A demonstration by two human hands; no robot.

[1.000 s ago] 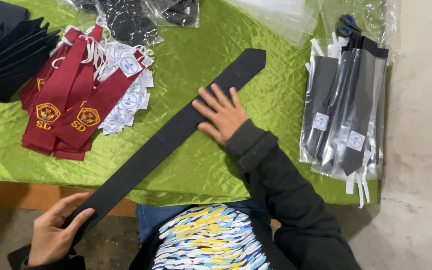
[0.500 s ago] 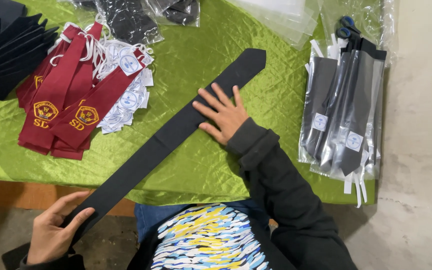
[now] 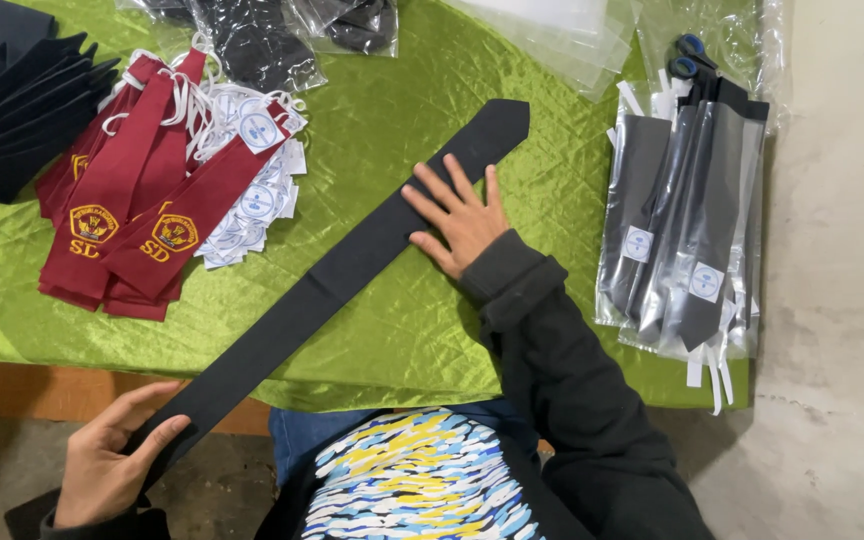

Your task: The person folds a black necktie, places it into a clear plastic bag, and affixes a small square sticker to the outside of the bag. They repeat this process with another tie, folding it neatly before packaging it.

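Two hands, left hand (image 3: 107,460) and right hand (image 3: 462,215), hold one black tie (image 3: 332,275).

The left hand (image 3: 112,455) covered the near end of the long black tie (image 3: 352,265), so its tip could not be seen, and the thumb lay behind the cloth. The right hand (image 3: 460,217) hid the stretch of tie under its fingers (image 3: 430,185). The stack of dark ties (image 3: 7,100) ran off the left edge, and the clear bags of dark items (image 3: 282,30) were cut by the top edge. The scissors (image 3: 690,58) showed only their blue handles; the blades lay under the bagged grey ties (image 3: 687,230). The round labels (image 3: 257,130) among the maroon ties (image 3: 137,220) were too small to make out.
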